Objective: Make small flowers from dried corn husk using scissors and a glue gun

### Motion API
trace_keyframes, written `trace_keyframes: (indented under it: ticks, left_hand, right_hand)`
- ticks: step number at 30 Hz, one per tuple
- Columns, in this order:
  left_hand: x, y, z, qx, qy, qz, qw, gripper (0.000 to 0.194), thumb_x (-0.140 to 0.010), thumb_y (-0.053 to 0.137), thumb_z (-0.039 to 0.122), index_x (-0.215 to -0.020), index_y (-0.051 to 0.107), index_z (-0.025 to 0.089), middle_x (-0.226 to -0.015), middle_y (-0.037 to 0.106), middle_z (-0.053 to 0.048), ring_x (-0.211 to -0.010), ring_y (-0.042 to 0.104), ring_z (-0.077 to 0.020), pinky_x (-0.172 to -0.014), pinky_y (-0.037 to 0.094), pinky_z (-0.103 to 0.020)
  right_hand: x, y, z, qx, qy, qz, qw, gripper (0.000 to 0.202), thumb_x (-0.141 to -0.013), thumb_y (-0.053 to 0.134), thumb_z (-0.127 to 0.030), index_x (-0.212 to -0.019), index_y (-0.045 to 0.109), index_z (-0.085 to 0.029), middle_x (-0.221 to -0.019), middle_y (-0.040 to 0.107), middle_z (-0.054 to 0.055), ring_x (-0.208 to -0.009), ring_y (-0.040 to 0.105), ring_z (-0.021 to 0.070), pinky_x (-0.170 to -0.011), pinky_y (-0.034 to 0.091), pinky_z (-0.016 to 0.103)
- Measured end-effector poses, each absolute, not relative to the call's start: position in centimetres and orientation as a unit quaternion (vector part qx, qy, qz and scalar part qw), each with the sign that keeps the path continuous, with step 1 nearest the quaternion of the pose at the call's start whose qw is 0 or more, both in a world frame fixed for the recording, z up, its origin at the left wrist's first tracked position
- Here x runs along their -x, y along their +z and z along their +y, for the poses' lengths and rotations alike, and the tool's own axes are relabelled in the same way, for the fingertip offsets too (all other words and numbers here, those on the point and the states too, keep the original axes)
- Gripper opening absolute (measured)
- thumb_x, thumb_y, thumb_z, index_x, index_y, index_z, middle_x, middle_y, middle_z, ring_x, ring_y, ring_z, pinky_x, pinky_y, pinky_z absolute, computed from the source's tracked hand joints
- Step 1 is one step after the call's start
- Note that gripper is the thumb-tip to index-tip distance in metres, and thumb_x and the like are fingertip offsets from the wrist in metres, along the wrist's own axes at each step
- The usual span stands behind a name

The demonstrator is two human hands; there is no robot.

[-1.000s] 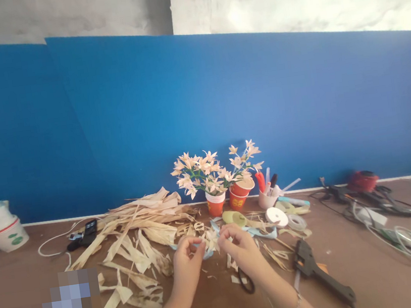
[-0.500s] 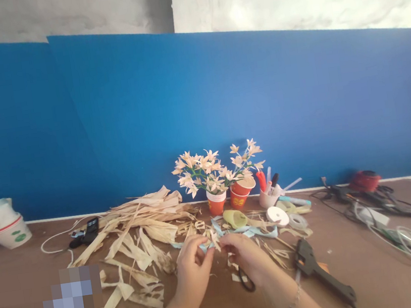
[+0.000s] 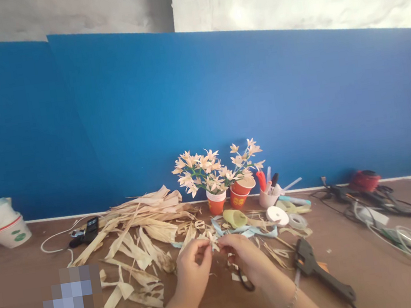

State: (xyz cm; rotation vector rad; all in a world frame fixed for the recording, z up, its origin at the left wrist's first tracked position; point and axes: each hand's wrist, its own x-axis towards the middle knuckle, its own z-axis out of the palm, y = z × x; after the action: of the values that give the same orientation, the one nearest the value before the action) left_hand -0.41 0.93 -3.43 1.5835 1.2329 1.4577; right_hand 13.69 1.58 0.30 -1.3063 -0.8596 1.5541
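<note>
Between my two hands is a small pale husk flower point(image 3: 212, 239), its pointed petals sticking up past the fingertips. My left hand point(image 3: 192, 273) pinches it from the left with thumb and forefinger. From the other side, the closed fingers of my right hand point(image 3: 246, 258) meet it; a bracelet hangs on that wrist. A black loop, like a scissors handle point(image 3: 246, 282), shows partly under the right hand. Dry corn husks point(image 3: 147, 243) lie scattered left of my hands. Just beyond them are light blue strips point(image 3: 262, 231) and a yellow-green roll point(image 3: 235, 218).
Husk flowers point(image 3: 202, 167) stand in red paper cups point(image 3: 217, 204) by the blue partition point(image 3: 126, 109). A black glue gun point(image 3: 323, 272) lies right of my hands. Farther right are cables point(image 3: 405, 243) and a red device point(image 3: 364, 181). A white bucket point(image 3: 8, 232) is far left.
My fingers have shifted slightly around the flower, and more of its petals show now. The light blue bit by my left fingertips is no longer visible there. The other things have stayed put.
</note>
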Motion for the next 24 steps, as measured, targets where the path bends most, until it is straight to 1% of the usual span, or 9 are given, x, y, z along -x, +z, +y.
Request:
trace_keyframes:
  ticks: [4,12,19,24]
  left_hand:
    - [0.45,-3.38,0.92,-0.606,0.558,0.471,0.316,0.008,-0.075,0.059,0.024,-0.077,0.067,0.021,-0.072,0.068,-0.004,-0.064,0.063,-0.0182,-0.061,0.050,-0.026]
    - [0.44,-3.23,0.99,-0.631,0.552,0.473,0.271,0.010,-0.076,0.056,0.021,-0.074,0.066,0.022,-0.069,0.066,-0.003,-0.061,0.061,-0.0167,-0.059,0.048,-0.024]
    - [0.55,-3.34,1.03,-0.627,0.556,0.466,0.283,0.010,-0.075,0.057,0.020,-0.074,0.066,0.022,-0.070,0.066,-0.003,-0.062,0.060,-0.0175,-0.061,0.047,-0.025]
    - [0.59,-3.30,0.89,-0.639,0.547,0.461,0.282,0.011,-0.078,0.055,0.020,-0.073,0.065,0.022,-0.068,0.065,-0.003,-0.062,0.060,-0.0176,-0.061,0.046,-0.025]
  right_hand:
    - [-13.57,0.43,1.51,0.537,0.618,-0.354,0.452,0.014,-0.058,0.064,-0.027,-0.055,0.057,-0.015,-0.056,0.053,-0.002,-0.058,0.049,0.0109,-0.048,0.029,0.021]
    - [-13.53,0.15,1.57,0.538,0.619,-0.363,0.443,0.014,-0.059,0.064,-0.029,-0.057,0.060,-0.015,-0.057,0.053,-0.001,-0.056,0.047,0.0105,-0.046,0.027,0.020]
    - [-13.53,-0.07,1.63,0.530,0.627,-0.365,0.440,0.015,-0.060,0.064,-0.028,-0.059,0.060,-0.014,-0.058,0.053,-0.001,-0.054,0.045,0.0098,-0.046,0.028,0.020]
    - [-13.60,-0.22,1.51,0.528,0.630,-0.366,0.436,0.014,-0.061,0.062,-0.029,-0.060,0.061,-0.015,-0.056,0.051,-0.002,-0.051,0.044,0.0090,-0.044,0.028,0.020]
